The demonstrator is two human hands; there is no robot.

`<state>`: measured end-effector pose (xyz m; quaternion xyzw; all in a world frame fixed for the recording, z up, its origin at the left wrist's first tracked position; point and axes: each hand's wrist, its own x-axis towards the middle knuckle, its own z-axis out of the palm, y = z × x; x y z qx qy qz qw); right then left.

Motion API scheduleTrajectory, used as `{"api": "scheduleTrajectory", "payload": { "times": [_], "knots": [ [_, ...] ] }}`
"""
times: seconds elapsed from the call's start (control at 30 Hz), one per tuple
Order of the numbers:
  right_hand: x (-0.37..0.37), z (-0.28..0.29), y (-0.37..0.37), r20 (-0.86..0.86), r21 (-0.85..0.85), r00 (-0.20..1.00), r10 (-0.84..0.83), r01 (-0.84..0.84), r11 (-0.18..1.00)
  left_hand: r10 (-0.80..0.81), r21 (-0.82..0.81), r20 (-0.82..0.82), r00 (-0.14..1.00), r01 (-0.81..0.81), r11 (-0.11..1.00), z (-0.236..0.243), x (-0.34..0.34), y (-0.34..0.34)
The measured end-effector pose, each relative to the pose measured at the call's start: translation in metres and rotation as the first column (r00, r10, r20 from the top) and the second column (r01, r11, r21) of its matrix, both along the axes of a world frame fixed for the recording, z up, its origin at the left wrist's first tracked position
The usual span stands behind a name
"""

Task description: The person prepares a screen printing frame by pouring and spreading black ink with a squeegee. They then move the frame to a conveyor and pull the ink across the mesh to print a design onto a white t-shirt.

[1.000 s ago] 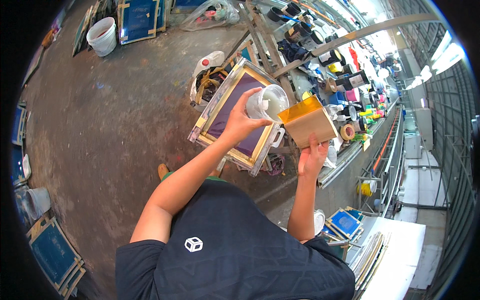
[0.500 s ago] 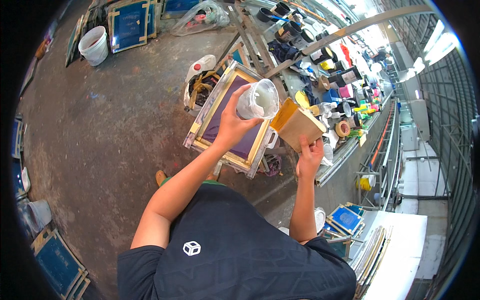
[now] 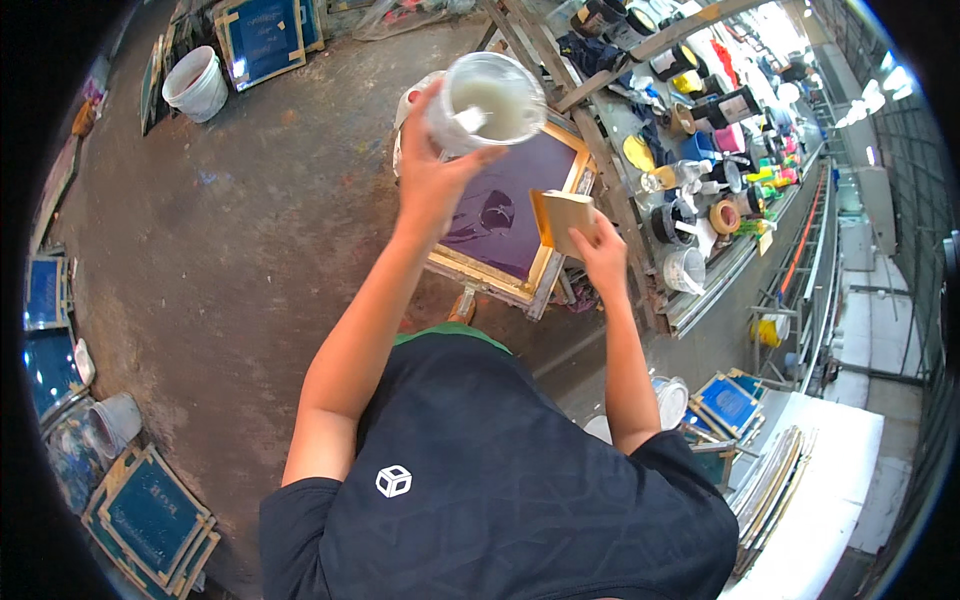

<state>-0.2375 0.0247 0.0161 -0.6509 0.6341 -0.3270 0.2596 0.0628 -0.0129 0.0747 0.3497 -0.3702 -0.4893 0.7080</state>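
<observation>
My left hand (image 3: pixel 436 170) grips a clear plastic tub (image 3: pixel 505 85), which holds pale milky liquid and a white object I cannot make out. Below the tub lies a screen frame (image 3: pixel 480 270) with purple mesh (image 3: pixel 520 170); a glossy wet patch (image 3: pixel 495 210) shows on the mesh. My right hand (image 3: pixel 600 250) is closed on a short wooden squeegee (image 3: pixel 565 220) with an orange blade, held over the frame's right part. A white container (image 3: pixel 407 100) behind the frame is partly hidden by my left hand and the tub.
A long bench (image 3: pixel 690 305) at right carries several pots, bottles, tape rolls and cloths, with a wooden rail (image 3: pixel 640 55) across it. Blue screens (image 3: pixel 260 40) and a white bucket (image 3: pixel 195 85) stand at back left; more screens (image 3: pixel 150 510) lie at lower left, stacked panels (image 3: pixel 775 490) at lower right.
My left hand has raised the tub toward the back and left. My right hand has moved up and left, turning the squeegee more upright. A wet patch now shows on the purple mesh.
</observation>
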Motion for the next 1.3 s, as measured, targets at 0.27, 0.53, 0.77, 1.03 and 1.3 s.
{"api": "scheduleTrajectory", "payload": {
  "times": [0.27, 0.53, 0.77, 1.03, 1.3],
  "knots": [
    [0.014, -0.133, -0.09, -0.359, -0.003, 0.917, 0.172, -0.186, 0.983, 0.116, 0.198, 0.011, 0.993, -0.115, 0.973, -0.03, 0.051, 0.044],
    [0.028, -0.18, -0.108, -0.439, -0.042, 0.888, 0.135, -0.171, 0.984, 0.16, 0.305, 0.018, 0.987, -0.158, 0.939, -0.039, 0.057, 0.072],
    [0.018, -0.166, -0.111, -0.408, 0.08, 0.781, 0.474, -0.486, 0.87, 0.159, 0.261, -0.046, 0.986, -0.142, 0.955, -0.042, 0.045, 0.069],
    [0.079, -0.166, -0.136, -0.504, 0.054, 0.559, 0.658, -0.741, 0.67, 0.18, 0.285, -0.047, 0.982, -0.16, 0.945, -0.043, 0.039, 0.079],
    [0.114, -0.203, -0.079, -0.457, 0.083, 0.491, 0.741, -0.806, 0.586, 0.23, 0.307, -0.03, 0.973, -0.21, 0.928, -0.051, 0.047, 0.094]
  ]
}}
